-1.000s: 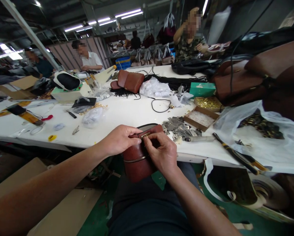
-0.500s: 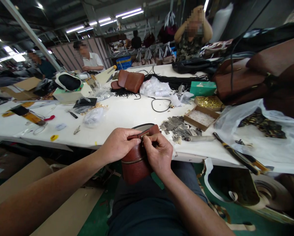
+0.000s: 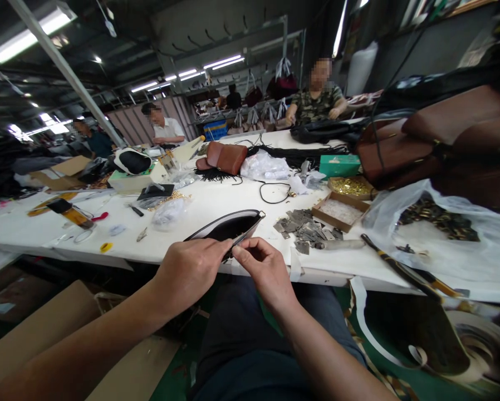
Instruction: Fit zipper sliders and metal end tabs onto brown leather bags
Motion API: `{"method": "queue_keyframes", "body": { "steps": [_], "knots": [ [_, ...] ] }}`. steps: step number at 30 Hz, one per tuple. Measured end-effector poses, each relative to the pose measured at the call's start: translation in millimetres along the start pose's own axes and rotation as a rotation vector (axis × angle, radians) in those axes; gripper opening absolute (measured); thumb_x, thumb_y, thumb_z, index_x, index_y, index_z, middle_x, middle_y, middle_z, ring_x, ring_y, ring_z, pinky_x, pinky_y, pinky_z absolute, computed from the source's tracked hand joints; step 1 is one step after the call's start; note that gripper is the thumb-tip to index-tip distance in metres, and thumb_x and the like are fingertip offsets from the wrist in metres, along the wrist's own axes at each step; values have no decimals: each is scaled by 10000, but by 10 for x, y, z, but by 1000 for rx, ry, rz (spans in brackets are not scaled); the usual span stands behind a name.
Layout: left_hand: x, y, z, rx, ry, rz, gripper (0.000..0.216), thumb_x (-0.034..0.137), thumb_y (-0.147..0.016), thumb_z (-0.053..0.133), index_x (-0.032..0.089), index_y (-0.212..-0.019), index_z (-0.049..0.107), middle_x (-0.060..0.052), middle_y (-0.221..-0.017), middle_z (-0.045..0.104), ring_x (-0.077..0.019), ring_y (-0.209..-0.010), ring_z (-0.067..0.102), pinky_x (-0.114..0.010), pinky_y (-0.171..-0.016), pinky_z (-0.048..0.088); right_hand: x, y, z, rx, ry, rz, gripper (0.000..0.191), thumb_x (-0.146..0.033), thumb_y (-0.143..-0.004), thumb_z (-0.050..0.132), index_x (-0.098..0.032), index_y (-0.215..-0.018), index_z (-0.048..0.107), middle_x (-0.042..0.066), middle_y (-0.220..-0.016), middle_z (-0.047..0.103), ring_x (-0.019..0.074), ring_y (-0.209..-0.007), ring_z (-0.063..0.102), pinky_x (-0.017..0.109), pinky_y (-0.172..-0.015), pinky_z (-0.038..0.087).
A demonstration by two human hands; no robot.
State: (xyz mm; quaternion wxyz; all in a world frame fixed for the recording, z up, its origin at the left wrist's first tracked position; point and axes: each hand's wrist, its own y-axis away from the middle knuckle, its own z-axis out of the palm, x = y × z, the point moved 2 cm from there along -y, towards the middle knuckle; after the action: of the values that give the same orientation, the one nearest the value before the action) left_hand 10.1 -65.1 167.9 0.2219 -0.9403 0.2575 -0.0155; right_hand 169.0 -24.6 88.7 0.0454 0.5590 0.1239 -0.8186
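Forearms bare; left hand [image 3: 187, 273], right hand [image 3: 264, 270] bare. Dark navy trousers [image 3: 250, 345], plain cloth, faint creases.

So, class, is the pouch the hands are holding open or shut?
Open. The pouch has a gaping mouth, its dark inside showing within a pale rim; the left hand and right hand pinch its near edge.

One head-worn camera, facing forward and down, left hand [image 3: 189, 273] and right hand [image 3: 266, 270] close at lower centre, white table [image 3: 216, 200] stretching ahead, seated co-worker [image 3: 317, 106] far across
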Motion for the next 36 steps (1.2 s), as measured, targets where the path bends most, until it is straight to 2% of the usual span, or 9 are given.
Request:
{"method": "queue_keyframes", "body": {
  "steps": [5, 10, 12, 15, 17, 23, 28, 32, 36],
  "knots": [
    [265, 56, 0, -34, -308, 95, 214, 104, -983, 530, 120, -995, 743, -65, -760, 714, -233, -691, 703, -351, -602, 519, 157, 68, 109, 75, -243, 89, 262, -429, -785, 841, -197, -807, 721, -15, -769, 672, 142, -746, 577, 279, -746, 472],
    [608, 69, 320, -340, -438, 180, 184, 37, -884, 600, 51, -1000, 742, -128, -813, 722, -286, -784, 683, -417, -701, 507, 561, 194, 18, 226, -427, 291, 195, -306, -700, 815, -190, -694, 659, -39, -681, 613, 119, -641, 527, 259, -646, 453],
    [710, 43, 435, -411, -368, 265, 219, 216, -908, 687, 39, -1026, 739, -181, -944, 745, -324, -937, 682, -480, -852, 506, 704, 237, -121, 311, -429, 305, 181, -293, -691, 795, -193, -681, 644, -52, -656, 578, 111, -615, 498, 246, -602, 421],
    [754, -76, 535, -412, -183, 416, 671, 626, -865, 712, 41, -1194, 697, -211, -1138, 737, -361, -1168, 624, -576, -1162, 340, 890, 267, -406, 459, -429, 283, 188, -322, -702, 786, -198, -705, 644, -55, -652, 569, 109, -610, 479, 242, -583, 393],
    [701, -178, 597, -427, -98, 527, 714, 690, -820, 728, 92, -1208, 684, -162, -1134, 743, -340, -1183, 612, -582, -1253, 219, 1006, 275, -589, 534, -423, 289, 217, -353, -709, 790, -201, -720, 636, -60, -635, 559, 106, -590, 455, 243, -563, 369],
    [432, -164, 1047, -350, -36, 693, 388, 491, -878, 770, 163, -1069, 694, -66, -1057, 729, -275, -1123, 630, -531, -1281, 261, 1277, 264, -836, 624, -412, 356, 343, -417, -658, 857, -206, -683, 588, -81, -564, 515, 103, -536, 410, 257, -541, 349],
    [414, 154, 1339, -164, 69, 629, 167, 340, -996, 642, 207, -1058, 722, -44, -1113, 757, -234, -1220, 619, -531, -1332, 179, 1360, 239, -835, 613, -356, 359, 342, -455, -690, 867, -180, -736, 669, -33, -678, 642, 126, -622, 510, 269, -625, 423],
    [375, 61, 1225, -293, 212, 573, 398, 460, -988, 601, 181, -1254, 702, -113, -1359, 696, -312, -1402, 510, -573, -1307, 228, 1418, 277, -860, 594, -324, 379, 329, -440, -709, 867, -179, -754, 674, -30, -694, 660, 125, -629, 529, 272, -652, 437],
    [245, -237, 1220, -457, 79, 642, 465, 168, -1011, 486, 174, -1471, 556, -110, -1508, 602, -265, -1248, 606, -454, -1021, 496, 1466, 308, -887, 606, -328, 354, 277, -379, -719, 854, -173, -732, 670, -29, -699, 662, 121, -650, 536, 262, -668, 436]
  ]
}}
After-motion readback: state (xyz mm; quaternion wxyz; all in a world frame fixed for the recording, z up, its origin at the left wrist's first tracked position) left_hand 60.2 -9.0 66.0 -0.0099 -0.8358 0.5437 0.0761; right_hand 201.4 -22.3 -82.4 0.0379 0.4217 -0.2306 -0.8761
